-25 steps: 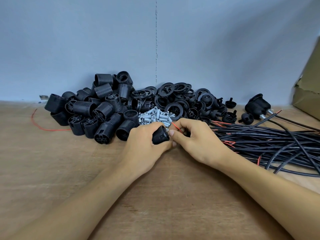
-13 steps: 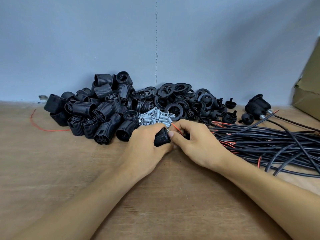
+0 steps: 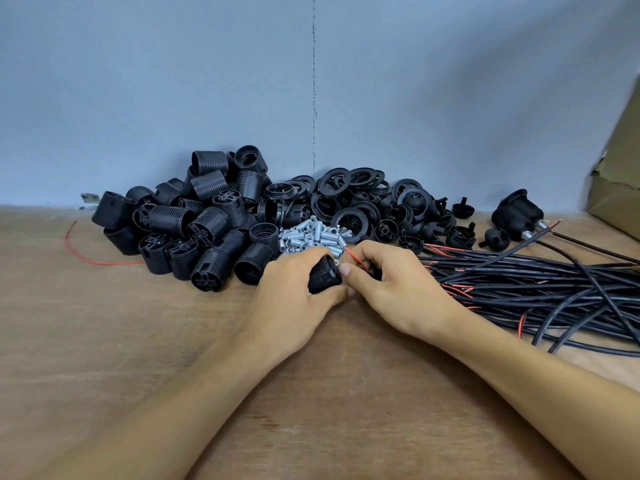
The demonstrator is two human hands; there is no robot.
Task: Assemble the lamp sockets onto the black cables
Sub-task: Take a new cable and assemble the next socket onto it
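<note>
Lamp socket, black, is gripped in the left hand at mid-surface. The right hand pinches a red wire beside it, and its fingers hide whatever the wire joins. The wooden surface meets a blue-grey wall. Black cables and a cardboard box are cut off at right.

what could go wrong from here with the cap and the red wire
The thin red wire sticking out of the right hand looks bent, so it may buckle against the small black plastic socket cap gripped by the left hand.
Both hands sit right beside the loose pile of small silver metal tubes; a nudge could scatter them.
</note>
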